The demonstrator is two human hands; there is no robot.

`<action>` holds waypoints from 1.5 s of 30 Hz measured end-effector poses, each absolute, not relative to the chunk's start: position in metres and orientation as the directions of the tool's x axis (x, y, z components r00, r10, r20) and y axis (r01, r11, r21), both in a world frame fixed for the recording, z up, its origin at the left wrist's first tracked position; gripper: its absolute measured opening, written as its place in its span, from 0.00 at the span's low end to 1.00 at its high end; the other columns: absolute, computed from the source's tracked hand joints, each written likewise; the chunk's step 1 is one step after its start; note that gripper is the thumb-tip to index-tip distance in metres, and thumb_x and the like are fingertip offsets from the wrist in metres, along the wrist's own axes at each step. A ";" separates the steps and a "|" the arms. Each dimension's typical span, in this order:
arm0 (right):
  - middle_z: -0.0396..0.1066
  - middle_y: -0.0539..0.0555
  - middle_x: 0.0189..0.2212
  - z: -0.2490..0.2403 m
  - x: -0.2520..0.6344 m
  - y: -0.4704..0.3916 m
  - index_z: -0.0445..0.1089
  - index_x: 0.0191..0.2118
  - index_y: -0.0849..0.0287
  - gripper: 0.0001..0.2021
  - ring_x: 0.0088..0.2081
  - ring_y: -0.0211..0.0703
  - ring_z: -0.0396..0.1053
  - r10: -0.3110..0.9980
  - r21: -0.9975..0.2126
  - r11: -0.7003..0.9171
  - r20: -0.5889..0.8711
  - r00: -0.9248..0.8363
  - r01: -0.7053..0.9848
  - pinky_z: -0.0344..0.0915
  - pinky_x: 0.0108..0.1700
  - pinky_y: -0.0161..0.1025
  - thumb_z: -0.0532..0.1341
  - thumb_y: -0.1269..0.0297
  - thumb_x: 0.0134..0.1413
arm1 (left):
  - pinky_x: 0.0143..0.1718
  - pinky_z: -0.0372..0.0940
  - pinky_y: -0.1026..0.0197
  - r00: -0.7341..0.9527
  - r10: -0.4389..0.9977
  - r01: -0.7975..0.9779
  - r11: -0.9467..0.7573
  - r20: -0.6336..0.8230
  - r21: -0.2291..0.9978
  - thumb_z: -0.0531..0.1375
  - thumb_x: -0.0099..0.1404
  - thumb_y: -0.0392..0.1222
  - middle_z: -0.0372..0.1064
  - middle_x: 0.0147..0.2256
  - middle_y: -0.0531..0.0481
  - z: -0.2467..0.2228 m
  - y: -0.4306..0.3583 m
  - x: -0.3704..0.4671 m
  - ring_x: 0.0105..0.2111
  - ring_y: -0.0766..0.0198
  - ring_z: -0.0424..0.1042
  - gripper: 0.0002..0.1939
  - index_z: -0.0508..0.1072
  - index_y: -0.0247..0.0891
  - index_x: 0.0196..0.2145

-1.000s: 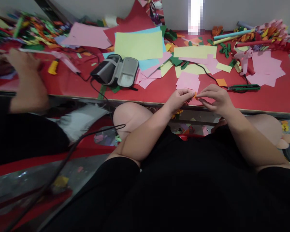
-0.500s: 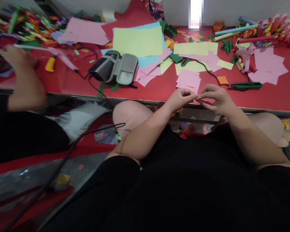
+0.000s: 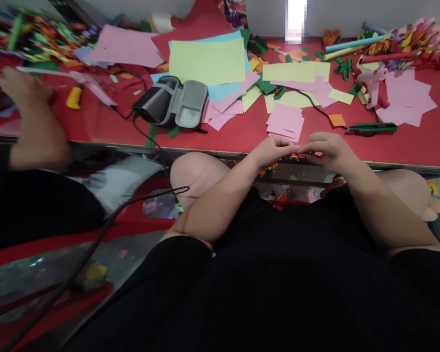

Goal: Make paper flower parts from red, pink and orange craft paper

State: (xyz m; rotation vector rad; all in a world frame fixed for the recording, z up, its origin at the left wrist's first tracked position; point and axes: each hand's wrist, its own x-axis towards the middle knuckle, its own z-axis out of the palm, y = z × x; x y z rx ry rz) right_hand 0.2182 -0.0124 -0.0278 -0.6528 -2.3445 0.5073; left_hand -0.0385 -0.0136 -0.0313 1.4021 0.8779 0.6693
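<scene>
My left hand (image 3: pixel 275 149) and my right hand (image 3: pixel 324 149) meet fingertip to fingertip over the front edge of the red table (image 3: pixel 223 143). Between them is a small orange paper piece (image 3: pixel 297 156), mostly hidden by the fingers; both hands pinch it. Just beyond the fingertips lies a stack of pink paper squares (image 3: pixel 286 120). To the right of that are an orange square (image 3: pixel 337 120) and a green cutter (image 3: pixel 373 128). A pink glue gun (image 3: pixel 372 85) stands behind the cutter.
An open grey case (image 3: pixel 191 105) with a black device and cable sits left of centre. Yellow sheets (image 3: pixel 207 61), pink sheets (image 3: pixel 407 98) and rolled paper sticks (image 3: pixel 355 45) lie farther back. At the far left, another person's arm (image 3: pixel 40 122) reaches over the table.
The fingers of my right hand have drawn closer together, and the orange piece shows slightly lower between the fingertips. The other person's arm has shifted slightly.
</scene>
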 end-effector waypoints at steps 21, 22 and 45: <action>0.80 0.52 0.32 -0.016 0.202 -0.022 0.81 0.34 0.52 0.16 0.31 0.41 0.71 0.882 -0.854 0.437 0.348 -0.317 0.281 0.66 0.31 0.42 0.79 0.47 0.60 | 0.32 0.61 0.62 0.400 0.911 -0.047 0.134 -0.104 0.990 0.78 0.62 0.64 0.86 0.39 0.45 -0.039 -0.020 -0.033 0.33 0.67 0.71 0.23 0.90 0.40 0.38; 0.80 0.52 0.32 -0.016 0.202 -0.022 0.81 0.34 0.53 0.17 0.31 0.41 0.71 0.905 -0.885 0.384 0.304 -0.298 0.262 0.66 0.31 0.42 0.80 0.46 0.58 | 0.33 0.61 0.62 0.392 0.916 -0.055 0.115 -0.085 0.992 0.78 0.63 0.64 0.86 0.39 0.45 -0.039 -0.021 -0.032 0.33 0.67 0.71 0.23 0.90 0.40 0.38; 0.81 0.51 0.29 -0.035 0.185 -0.026 0.76 0.32 0.51 0.20 0.32 0.46 0.78 0.979 -0.984 0.159 0.146 -0.141 0.083 0.72 0.33 0.43 0.82 0.46 0.49 | 0.45 0.71 0.59 0.383 0.913 -0.022 -0.145 0.143 0.989 0.75 0.71 0.59 0.86 0.41 0.45 -0.052 -0.024 -0.026 0.39 0.64 0.78 0.19 0.87 0.38 0.43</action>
